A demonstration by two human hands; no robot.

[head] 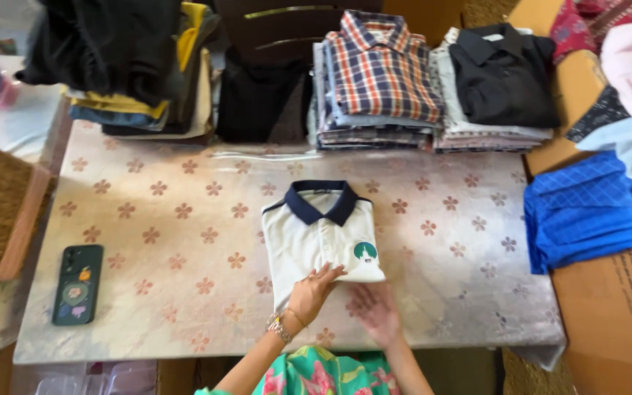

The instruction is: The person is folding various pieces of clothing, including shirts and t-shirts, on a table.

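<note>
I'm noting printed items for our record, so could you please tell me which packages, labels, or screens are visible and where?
Cardboard box: right of the table, brown, dark print on its top.
Phone: table's left edge, dark green case, pictures on it; no screen shows.
Round emblem: chest of the folded white polo shirt, green, just beyond the left hand.

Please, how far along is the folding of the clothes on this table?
Done: two stacks of folded shirts at the table's far edge, one topped by a plaid shirt, one by a black shirt. In hand: a white polo shirt with a navy collar lies folded; the left hand rests on its bottom edge, the right hand lies palm up just below it. Left: loose blue cloth and other garments at the right look unfolded.
</note>
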